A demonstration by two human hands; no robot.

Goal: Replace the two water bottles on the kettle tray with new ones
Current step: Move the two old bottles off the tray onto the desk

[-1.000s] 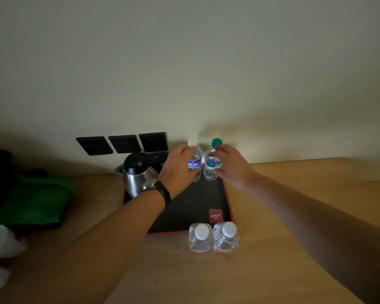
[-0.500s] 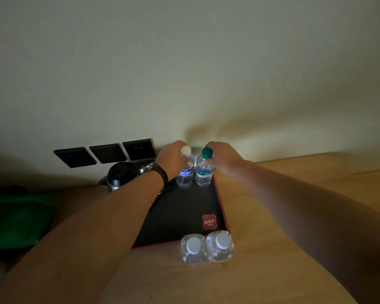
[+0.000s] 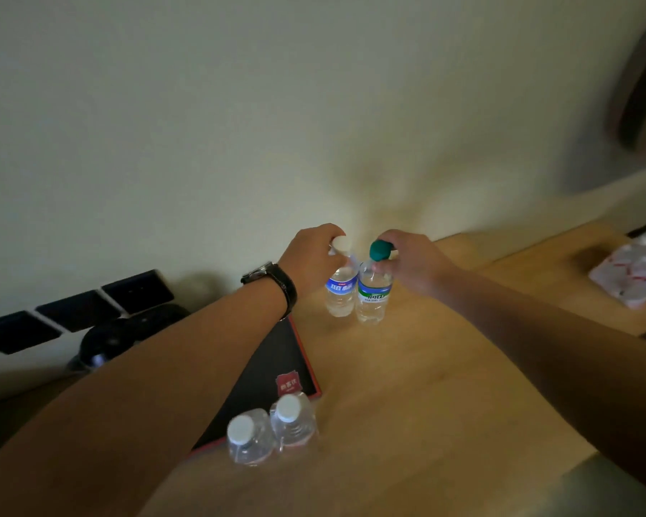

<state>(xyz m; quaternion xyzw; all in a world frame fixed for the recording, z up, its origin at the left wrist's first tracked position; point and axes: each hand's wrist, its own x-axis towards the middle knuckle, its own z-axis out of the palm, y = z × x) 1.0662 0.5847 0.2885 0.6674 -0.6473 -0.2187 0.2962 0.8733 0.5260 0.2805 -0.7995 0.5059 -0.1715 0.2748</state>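
My left hand (image 3: 312, 253) grips the neck of a white-capped bottle with a blue label (image 3: 341, 291). My right hand (image 3: 411, 261) grips the neck of a green-capped bottle with a green label (image 3: 373, 296). Both bottles are upright, side by side, over the wooden desk just right of the black red-rimmed tray (image 3: 306, 367). Whether they touch the desk I cannot tell. Two clear white-capped bottles (image 3: 247, 438) (image 3: 291, 419) stand together at the tray's near right corner. The dark kettle (image 3: 105, 345) sits at the tray's far left, partly hidden by my left forearm.
Black wall sockets (image 3: 71, 311) line the wall behind the kettle. A white packet with red marks (image 3: 638, 270) lies on the desk at the far right. The desk's front edge (image 3: 575, 464) runs along the lower right. A dark chair part (image 3: 642, 80) shows at top right.
Both hands have carried the blue-label and green-label bottles rightward off the tray to the desk beside it. The view has swung to the right.
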